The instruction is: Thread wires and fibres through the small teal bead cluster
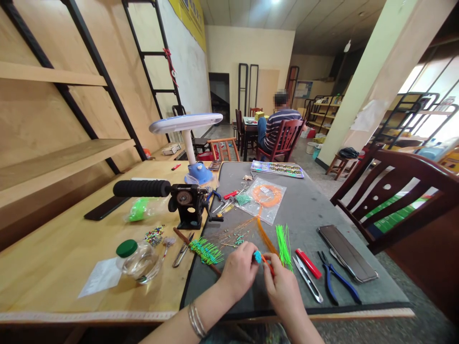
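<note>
Over the front of the grey mat (247, 286), my left hand (239, 268) is closed on a small turquoise beaded-looking cluster (257, 257). Beside it, the fingers of my right hand (284, 283) pinch a thin orange stick-like piece (267, 264), its tip close to the cluster. Whether the two touch is too small to tell. Left of my hands lies a brown stick (181, 235) bearing many green and turquoise strands (207, 252). Bright green strands (283, 243) and orange-brown strands (266, 235) lie just beyond my right hand.
At right lie thread snips (307, 279), a red-handled item (308, 263), blue pliers (339, 278) and a phone (346, 251). A black hand-cranked device (186, 205), lidded jar (140, 262) and lamp (198, 173) stand left. Someone sits (281, 122) at a far table.
</note>
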`<control>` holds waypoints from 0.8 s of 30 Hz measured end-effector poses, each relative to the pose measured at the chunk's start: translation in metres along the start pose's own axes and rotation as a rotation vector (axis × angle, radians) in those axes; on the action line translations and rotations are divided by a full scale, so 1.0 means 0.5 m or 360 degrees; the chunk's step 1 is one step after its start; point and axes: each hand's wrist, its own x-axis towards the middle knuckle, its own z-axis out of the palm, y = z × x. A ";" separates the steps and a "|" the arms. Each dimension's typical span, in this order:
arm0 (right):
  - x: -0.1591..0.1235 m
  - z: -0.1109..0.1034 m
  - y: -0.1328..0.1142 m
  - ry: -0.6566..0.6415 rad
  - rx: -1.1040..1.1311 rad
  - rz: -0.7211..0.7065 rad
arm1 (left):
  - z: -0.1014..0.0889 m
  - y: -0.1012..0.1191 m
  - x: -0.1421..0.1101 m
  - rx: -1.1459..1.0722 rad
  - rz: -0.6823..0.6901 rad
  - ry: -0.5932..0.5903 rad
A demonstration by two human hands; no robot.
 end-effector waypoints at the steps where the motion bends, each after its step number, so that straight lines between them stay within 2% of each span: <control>1: -0.001 0.003 0.002 0.0023 0.0035 -0.0015 | -0.001 -0.002 0.001 -0.0149 -0.0035 0.0030; 4: -0.004 0.006 0.008 0.0042 0.0131 -0.0047 | -0.002 -0.012 0.007 -0.0581 -0.0174 0.0027; 8: -0.003 0.000 0.015 0.0005 0.0178 -0.0060 | -0.005 -0.019 0.015 -0.0868 -0.0252 -0.0055; 14: 0.000 -0.015 0.014 -0.0062 0.0184 -0.0129 | -0.011 -0.019 0.018 -0.0960 -0.0240 -0.0113; 24: -0.001 -0.030 0.016 -0.0135 0.0176 -0.0166 | -0.009 -0.024 0.021 -0.1078 -0.0358 -0.0181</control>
